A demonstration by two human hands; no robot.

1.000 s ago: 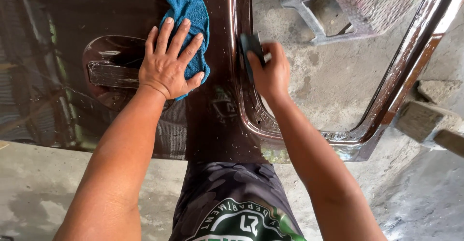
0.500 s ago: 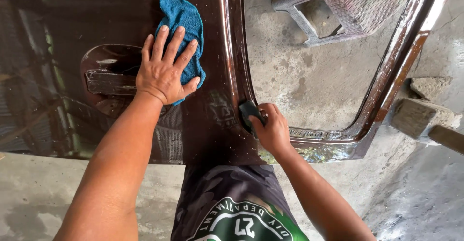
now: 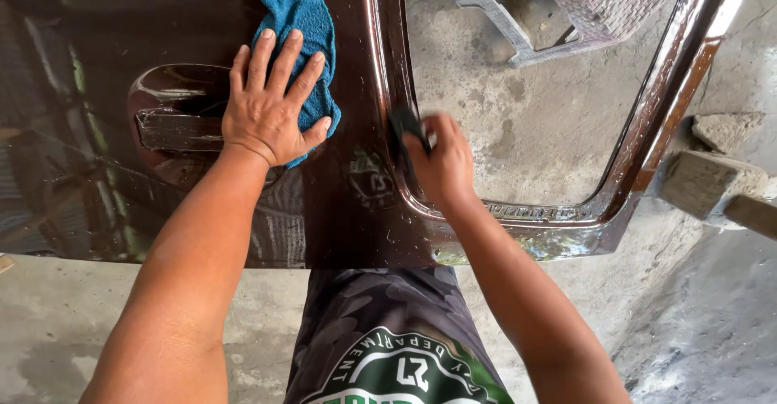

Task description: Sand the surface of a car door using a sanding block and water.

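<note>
Car door panel, dark brown and glossy, lies flat across the upper part of the head view, with its empty window frame extending to the right over bare concrete floor. Water droplets show on the painted surface.

Left hand: fingers spread and flat, palm pressed down on a blue cloth. The cloth lies on the panel just right of the recessed door handle; the heel of the hand overlaps the recess edge. The hand rests on the cloth rather than gripping it.

Right hand: closed around a small dark pad, which is held against the inner edge of the window frame where the frame meets the panel. This hand is blurred, so the exact form of the pad cannot be determined; it appears to be a sponge or a folded abrasive sheet.

Surroundings: a grey plastic stool lies on its side on the floor, visible through the window opening. Concrete blocks sit beyond the right side of the frame. The person's dark camouflage-pattern shirt fills the bottom centre, directly below the panel's near edge.
</note>
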